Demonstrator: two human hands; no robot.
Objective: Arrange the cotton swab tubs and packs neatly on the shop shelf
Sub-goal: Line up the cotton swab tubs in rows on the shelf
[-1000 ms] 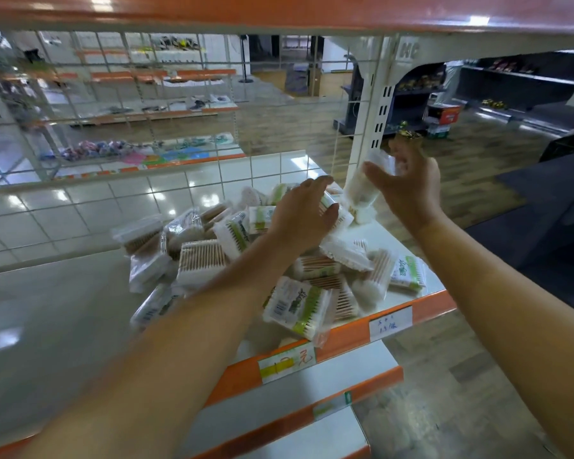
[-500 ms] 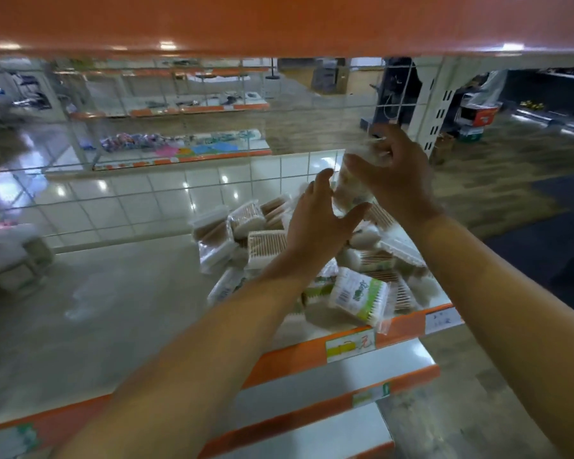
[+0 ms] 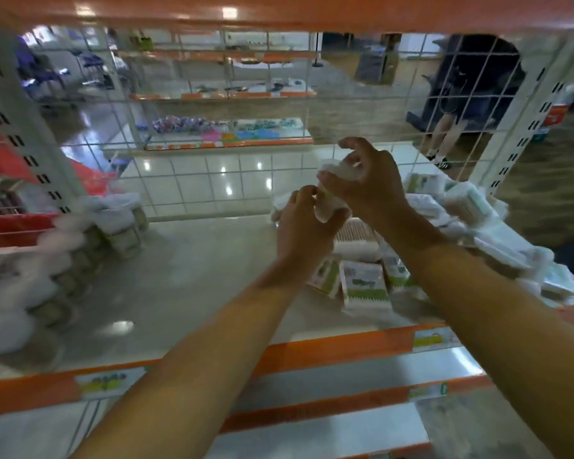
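Observation:
Both hands hold one clear cotton swab tub (image 3: 329, 197) in the air above the white shelf (image 3: 186, 286). My right hand (image 3: 365, 183) grips its upper end, and my left hand (image 3: 307, 233) grips its lower end from below. Under and to the right of the hands lies a loose heap of cotton swab packs (image 3: 365, 286), reaching to the shelf's right end (image 3: 471, 207). At the shelf's left end, a row of swab tubs (image 3: 120, 223) stands upright, blurred.
A white wire grid (image 3: 212, 180) backs the shelf, with perforated uprights (image 3: 20, 127) at both sides. An orange shelf (image 3: 279, 11) hangs close overhead. Orange price rails (image 3: 312, 356) edge the front. A person's legs (image 3: 444, 137) stand beyond the grid.
The view has swung left, bringing the row of tubs at the left into sight. My left hand has left the heap and joined my right on the tub.

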